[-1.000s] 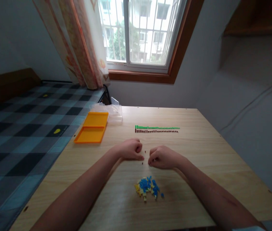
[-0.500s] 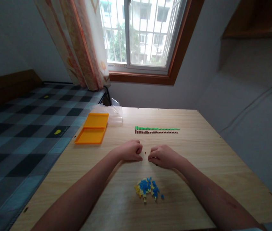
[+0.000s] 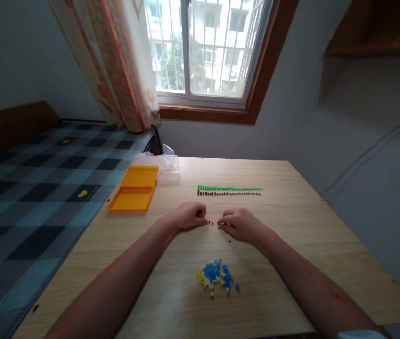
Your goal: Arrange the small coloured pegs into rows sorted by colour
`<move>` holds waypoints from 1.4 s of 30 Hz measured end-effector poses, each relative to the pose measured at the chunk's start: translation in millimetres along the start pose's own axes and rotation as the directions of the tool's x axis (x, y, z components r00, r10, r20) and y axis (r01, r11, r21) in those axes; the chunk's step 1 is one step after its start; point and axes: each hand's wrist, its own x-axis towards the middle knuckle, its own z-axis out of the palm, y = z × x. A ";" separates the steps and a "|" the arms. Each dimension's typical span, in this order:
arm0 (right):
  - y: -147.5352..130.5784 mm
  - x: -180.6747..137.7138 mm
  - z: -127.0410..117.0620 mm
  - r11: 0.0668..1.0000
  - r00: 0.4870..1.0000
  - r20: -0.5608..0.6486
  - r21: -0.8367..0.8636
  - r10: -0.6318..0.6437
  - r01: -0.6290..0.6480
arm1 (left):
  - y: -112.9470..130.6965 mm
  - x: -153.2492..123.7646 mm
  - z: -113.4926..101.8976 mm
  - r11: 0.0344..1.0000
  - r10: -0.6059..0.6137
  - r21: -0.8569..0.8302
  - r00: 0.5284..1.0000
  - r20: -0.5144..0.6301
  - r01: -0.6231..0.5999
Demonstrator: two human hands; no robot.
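Observation:
Both hands rest on the wooden table point(image 3: 291, 221), fingers curled, facing each other. My left hand point(image 3: 187, 216) is closed with its fingertips at a tiny dark piece point(image 3: 209, 222). My right hand point(image 3: 238, 224) is closed in a pinch just right of that piece; what it holds is too small to make out. Another tiny dark piece point(image 3: 229, 241) lies under the right wrist. Beyond the hands run a green row of small pieces point(image 3: 230, 188) and a dark brown row point(image 3: 228, 193). A heap of blue and yellow pieces point(image 3: 216, 276) lies nearer to me.
An orange tray point(image 3: 134, 194) and a clear plastic box point(image 3: 160, 165) sit at the table's left rear. A bed with a checked cover point(image 3: 33, 188) adjoins the left edge. Behind the table are a window point(image 3: 207, 52) and a curtain point(image 3: 115, 66).
Both hands have slid a little away from me toward the rows. One dark piece that lay between them now lies behind the right hand.

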 end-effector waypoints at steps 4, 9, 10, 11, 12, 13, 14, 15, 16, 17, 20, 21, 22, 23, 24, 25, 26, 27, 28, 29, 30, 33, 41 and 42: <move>3.9 -2.1 1.8 0.999 0.999 -0.034 0.018 0.029 -0.028 | -1.0 0.5 1.3 1.000 -0.013 0.007 1.000 -0.017 0.013; 7.7 -4.7 1.8 0.996 0.995 -0.059 0.059 0.076 -0.073 | -0.1 0.1 3.4 1.000 -0.018 0.014 0.999 -0.032 0.018; 8.3 -5.3 1.4 0.994 0.995 -0.050 0.074 0.081 -0.077 | -0.2 0.1 3.6 1.000 -0.017 0.014 0.999 -0.034 0.018; 8.9 -5.6 1.0 0.993 0.996 -0.039 0.087 0.083 -0.080 | -0.3 0.2 3.8 1.000 -0.017 0.015 0.999 -0.037 0.018; 9.3 -5.8 0.8 0.992 0.996 -0.028 0.098 0.084 -0.081 | -0.3 0.2 4.1 1.000 -0.018 0.018 0.999 -0.041 0.018; 9.6 -5.6 0.7 0.991 0.996 -0.019 0.104 0.085 -0.082 | -0.2 0.3 4.4 1.000 -0.018 0.021 0.999 -0.045 0.019; 9.8 -5.1 0.8 0.991 0.996 -0.015 0.106 0.087 -0.085 | 0.0 0.3 4.7 1.000 -0.019 0.024 0.999 -0.050 0.020; 9.8 -4.4 1.2 0.991 0.996 -0.014 0.104 0.091 -0.089 | 0.4 0.3 4.9 0.999 -0.020 0.028 0.998 -0.054 0.021; 9.7 -3.5 1.8 0.990 0.995 -0.016 0.103 0.096 -0.094 | 1.0 0.2 5.1 0.999 -0.022 0.032 0.998 -0.057 0.024; 9.4 -2.4 2.5 0.990 0.995 -0.018 0.102 0.100 -0.098 | 1.8 0.0 5.2 0.999 -0.025 0.035 0.998 -0.061 0.027; 8.4 0.7 5.6 0.988 0.992 -0.035 0.105 0.118 -0.114 | 4.6 -0.4 5.1 0.998 -0.036 0.043 0.997 -0.066 0.039; 8.3 1.4 6.5 0.987 0.991 -0.043 0.111 0.126 -0.120 | 5.5 -0.5 5.0 0.998 -0.038 0.044 0.997 -0.068 0.041; 8.4 1.7 7.1 0.984 0.990 -0.051 0.120 0.135 -0.128 | 6.4 -0.5 4.9 0.998 -0.039 0.045 0.997 -0.069 0.042; 8.7 1.7 7.1 0.981 0.987 -0.061 0.135 0.146 -0.137 | 7.2 -0.5 4.9 0.998 -0.041 0.046 0.997 -0.070 0.044; 9.3 1.3 6.3 0.977 0.986 -0.065 0.157 0.155 -0.143 | 7.8 -0.4 4.9 0.998 -0.042 0.047 0.997 -0.071 0.046; 10.2 0.5 4.8 0.971 0.985 -0.061 0.189 0.159 -0.145 | 8.3 -0.4 4.9 0.998 -0.044 0.048 0.996 -0.073 0.047; 11.2 -0.6 2.4 0.963 0.987 -0.040 0.228 0.154 -0.141 | 8.6 -0.5 5.0 0.998 -0.045 0.050 0.996 -0.075 0.049; 12.4 -2.0 -0.7 0.953 0.990 -0.005 0.272 0.140 -0.134 | 8.8 -0.7 5.0 0.997 -0.046 0.050 0.996 -0.077 0.050; 13.5 -3.5 -4.3 0.940 0.992 0.041 0.317 0.118 -0.124 | 8.9 -0.9 5.1 0.997 -0.046 0.051 0.996 -0.080 0.051; 14.3 -5.0 -8.1 0.926 0.992 0.092 0.359 0.091 -0.118 | 9.0 -1.3 5.1 0.997 -0.047 0.052 0.996 -0.082 0.051; 14.8 -6.3 -11.7 0.913 0.988 0.144 0.391 0.063 -0.115 | 9.0 -1.7 5.2 0.997 -0.048 0.052 0.995 -0.083 0.053; 13.4 -8.6 -19.2 0.898 0.965 0.262 0.420 0.017 -0.130 | 9.0 -2.9 5.5 0.997 -0.054 0.054 0.995 -0.084 0.059; 5.7 -8.2 -18.7 0.959 0.965 0.264 0.275 -0.011 -0.064 | 9.6 -2.4 7.9 0.996 -0.058 0.067 0.993 -0.102 0.065; 5.8 -8.2 -18.7 0.963 0.971 0.240 0.261 0.001 -0.065 | 9.3 -2.1 8.5 0.995 -0.057 0.070 0.993 -0.104 0.064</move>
